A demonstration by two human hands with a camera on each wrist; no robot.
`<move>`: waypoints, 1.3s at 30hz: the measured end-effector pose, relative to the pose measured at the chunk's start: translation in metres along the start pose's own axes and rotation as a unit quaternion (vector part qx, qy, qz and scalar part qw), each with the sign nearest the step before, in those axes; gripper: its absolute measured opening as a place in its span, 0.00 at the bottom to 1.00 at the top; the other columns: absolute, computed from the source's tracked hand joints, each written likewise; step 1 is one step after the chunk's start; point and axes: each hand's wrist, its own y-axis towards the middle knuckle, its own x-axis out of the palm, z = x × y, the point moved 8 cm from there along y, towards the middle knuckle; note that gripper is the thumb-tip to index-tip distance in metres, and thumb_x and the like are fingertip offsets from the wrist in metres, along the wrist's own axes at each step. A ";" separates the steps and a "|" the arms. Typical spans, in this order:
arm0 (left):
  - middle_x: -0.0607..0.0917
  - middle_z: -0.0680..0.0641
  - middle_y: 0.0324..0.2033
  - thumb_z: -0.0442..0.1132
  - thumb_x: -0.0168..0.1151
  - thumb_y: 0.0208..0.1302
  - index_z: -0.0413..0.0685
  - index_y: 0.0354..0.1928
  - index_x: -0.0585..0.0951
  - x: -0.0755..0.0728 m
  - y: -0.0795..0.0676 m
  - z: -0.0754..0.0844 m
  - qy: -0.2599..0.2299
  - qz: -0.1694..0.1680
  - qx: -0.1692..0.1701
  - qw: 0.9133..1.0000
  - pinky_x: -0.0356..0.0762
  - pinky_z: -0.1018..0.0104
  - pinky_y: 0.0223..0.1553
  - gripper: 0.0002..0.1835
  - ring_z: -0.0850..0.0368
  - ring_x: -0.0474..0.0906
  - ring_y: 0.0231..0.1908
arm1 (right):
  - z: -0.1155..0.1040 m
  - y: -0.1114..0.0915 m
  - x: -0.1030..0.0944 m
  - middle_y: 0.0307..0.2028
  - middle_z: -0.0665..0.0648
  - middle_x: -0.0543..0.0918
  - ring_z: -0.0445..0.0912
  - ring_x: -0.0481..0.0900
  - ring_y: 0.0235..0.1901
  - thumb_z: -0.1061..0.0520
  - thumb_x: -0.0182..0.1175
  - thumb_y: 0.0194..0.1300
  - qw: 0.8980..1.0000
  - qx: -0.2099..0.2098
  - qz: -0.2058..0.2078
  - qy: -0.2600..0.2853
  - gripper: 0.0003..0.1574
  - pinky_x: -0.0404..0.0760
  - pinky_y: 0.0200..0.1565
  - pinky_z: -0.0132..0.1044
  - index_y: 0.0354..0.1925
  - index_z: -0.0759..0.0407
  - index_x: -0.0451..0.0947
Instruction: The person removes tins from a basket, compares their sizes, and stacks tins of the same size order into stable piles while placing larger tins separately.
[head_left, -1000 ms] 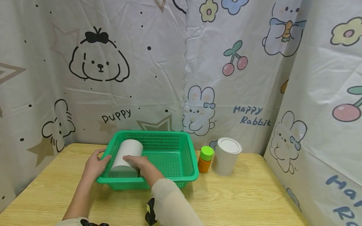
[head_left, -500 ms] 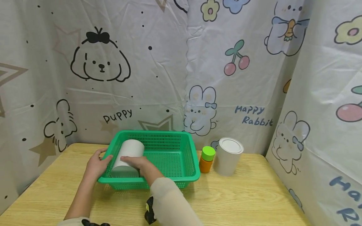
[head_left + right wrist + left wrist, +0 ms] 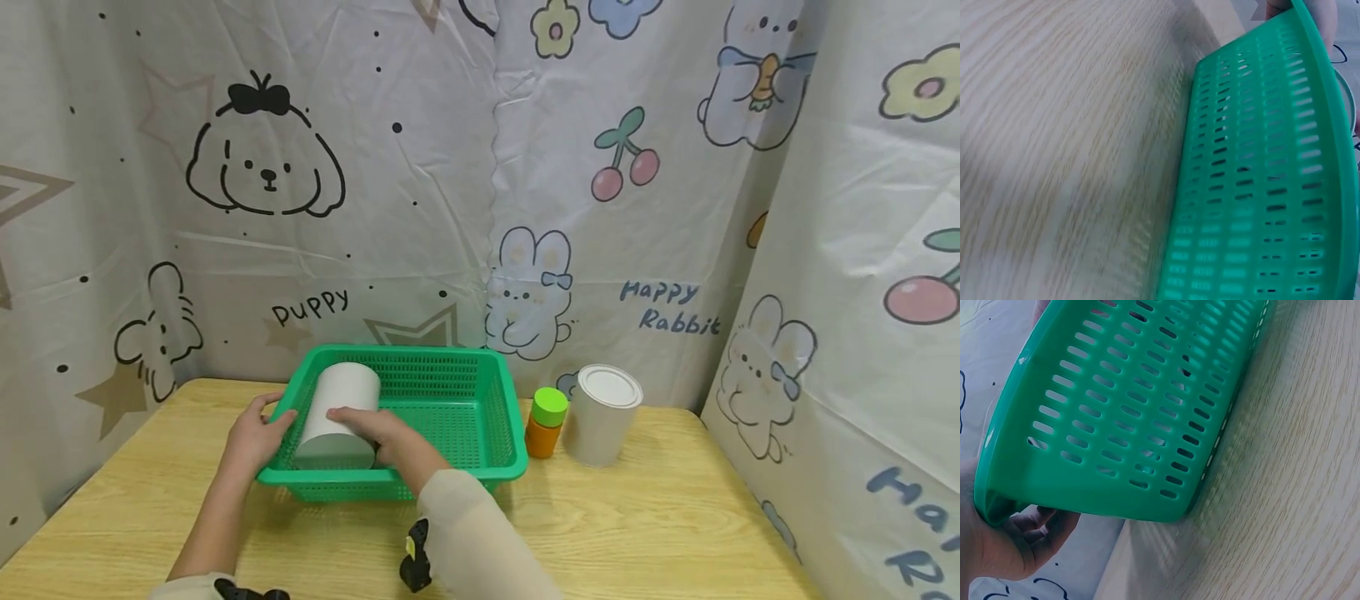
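In the head view, a white can (image 3: pixel 347 388) lies on its side in the left part of a green plastic basket (image 3: pixel 518 417). My right hand (image 3: pixel 390 435) holds the can from its right side, thumb across the top; its other fingers are mostly hidden. My left hand (image 3: pixel 253 437) grips the basket's left rim, thumb inside. The left wrist view shows that hand (image 3: pixel 1013 550) at the rim with fingers curled below it. In the right wrist view, the slotted basket wall (image 3: pixel 1329 187) hides most of the can and all but a bit of the right hand.
Right of the basket stand an orange bottle with a green cap (image 3: pixel 545 422) and a second, upright white can (image 3: pixel 602 419). All rest on a wooden table (image 3: pixel 637 533). Printed curtains (image 3: pixel 420 208) hang behind and at both sides.
The can in the basket has risen slightly, and its near end shows more. My right hand and forearm have shifted a little right. The left hand keeps its place on the rim.
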 end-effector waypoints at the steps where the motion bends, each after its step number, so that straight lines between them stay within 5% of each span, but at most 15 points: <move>1: 0.70 0.25 0.53 0.50 0.45 0.71 0.36 0.68 0.57 0.000 0.000 0.000 0.000 0.001 0.001 1.000 0.75 0.55 0.35 0.32 0.35 0.73 0.46 | -0.001 -0.001 -0.002 0.37 0.58 0.78 0.51 0.79 0.37 0.43 0.68 0.51 1.000 -0.004 -0.005 0.004 0.36 0.79 0.40 0.47 0.51 0.61 0.68; 19: 0.67 0.23 0.56 0.51 0.43 0.71 0.36 0.69 0.55 0.002 -0.002 0.001 0.003 -0.010 0.006 1.000 0.72 0.50 0.39 0.34 0.32 0.70 0.49 | -0.026 -0.027 -0.045 0.45 0.59 0.77 0.52 0.78 0.41 0.42 0.67 0.53 0.998 -0.052 -0.033 -0.006 0.45 0.79 0.39 0.50 0.62 0.59 0.61; 39: 0.66 0.22 0.55 0.51 0.42 0.72 0.34 0.69 0.54 0.001 -0.002 0.003 0.006 -0.016 0.009 1.000 0.73 0.53 0.35 0.34 0.32 0.72 0.46 | -0.053 -0.055 -0.062 0.50 0.59 0.74 0.50 0.77 0.43 0.46 0.68 0.52 0.995 -0.085 -0.041 -0.020 0.52 0.78 0.40 0.47 0.68 0.53 0.54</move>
